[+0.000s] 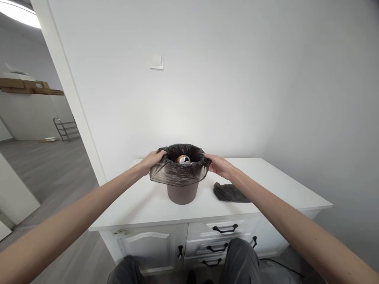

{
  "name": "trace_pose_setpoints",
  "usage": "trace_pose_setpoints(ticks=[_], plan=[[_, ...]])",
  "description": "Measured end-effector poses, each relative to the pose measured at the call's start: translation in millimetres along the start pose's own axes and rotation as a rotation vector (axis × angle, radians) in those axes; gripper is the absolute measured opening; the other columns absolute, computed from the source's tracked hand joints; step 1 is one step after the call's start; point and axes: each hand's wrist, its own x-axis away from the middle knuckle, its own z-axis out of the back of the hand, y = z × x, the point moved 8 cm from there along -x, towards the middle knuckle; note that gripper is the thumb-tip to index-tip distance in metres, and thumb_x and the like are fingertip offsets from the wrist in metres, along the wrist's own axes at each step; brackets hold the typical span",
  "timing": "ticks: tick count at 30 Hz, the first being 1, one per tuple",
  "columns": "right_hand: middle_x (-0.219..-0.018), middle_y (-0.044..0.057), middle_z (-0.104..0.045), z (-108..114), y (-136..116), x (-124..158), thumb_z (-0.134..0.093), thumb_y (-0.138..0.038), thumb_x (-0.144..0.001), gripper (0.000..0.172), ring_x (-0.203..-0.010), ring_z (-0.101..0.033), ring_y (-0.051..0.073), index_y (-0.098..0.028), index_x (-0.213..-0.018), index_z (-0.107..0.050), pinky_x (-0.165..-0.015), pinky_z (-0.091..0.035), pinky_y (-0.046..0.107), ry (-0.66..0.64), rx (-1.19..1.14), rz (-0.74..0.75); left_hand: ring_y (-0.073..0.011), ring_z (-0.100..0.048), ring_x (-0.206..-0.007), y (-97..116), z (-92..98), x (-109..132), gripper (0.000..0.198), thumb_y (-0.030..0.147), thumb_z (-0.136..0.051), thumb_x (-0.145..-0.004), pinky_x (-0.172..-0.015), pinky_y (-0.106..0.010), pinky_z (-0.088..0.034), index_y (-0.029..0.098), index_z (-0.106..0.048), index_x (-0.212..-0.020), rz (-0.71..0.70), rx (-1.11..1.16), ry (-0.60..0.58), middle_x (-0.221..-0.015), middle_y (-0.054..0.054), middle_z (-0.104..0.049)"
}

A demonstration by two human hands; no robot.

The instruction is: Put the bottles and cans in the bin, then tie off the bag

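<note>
A brown trash can (182, 195) stands upright on the white cabinet top, lined with a black trash bag (180, 175) whose edge is folded down over the rim. Inside, near the top, lies an orange drink can (184, 159) with its silver end up; what is under it is hidden. At the left side of the rim, my left hand (152, 161) is closed on the bag's edge, thumb over the top. Opposite it, my right hand (219, 165) grips the bag at the right side of the rim, its fingers partly behind the plastic.
A bundled black plastic bag (229, 193) lies on the white cabinet (284, 189), partly behind my right forearm. Black handles (225, 228) stick out from the drawers below. A wall with a light switch (156, 62) rises behind; a doorway opens at the left.
</note>
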Motion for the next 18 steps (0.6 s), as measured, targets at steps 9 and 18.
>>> trace_pose_setpoints(ticks=[9,18], plan=[[-0.084,0.007,-0.079,-15.7,-13.0,13.4,-0.071,-0.020,-0.088,0.005,-0.070,-0.069,0.015,-0.016,-0.086,-0.074,-0.060,-0.058,0.023,-0.011,0.140,-0.019,-0.0321,-0.074,-0.099,8.3,17.7,56.0,0.046,0.064,-0.071,-0.080,-0.079,-0.035,-0.058,0.022,-0.080,-0.095,-0.089,-0.099,-0.109,-0.100,-0.005,-0.082],[-0.073,-0.001,-0.070,-11.6,-79.7,1.2,-0.086,-0.016,-0.076,0.031,-0.064,-0.067,0.015,-0.020,-0.103,-0.072,-0.050,-0.050,0.022,0.148,0.383,0.217,-0.0276,-0.069,-0.081,30.7,53.2,81.8,0.039,0.063,-0.068,-0.082,-0.068,-0.035,-0.051,0.025,-0.065,-0.077,-0.183,-0.238,0.027,-0.076,-0.002,-0.070]])
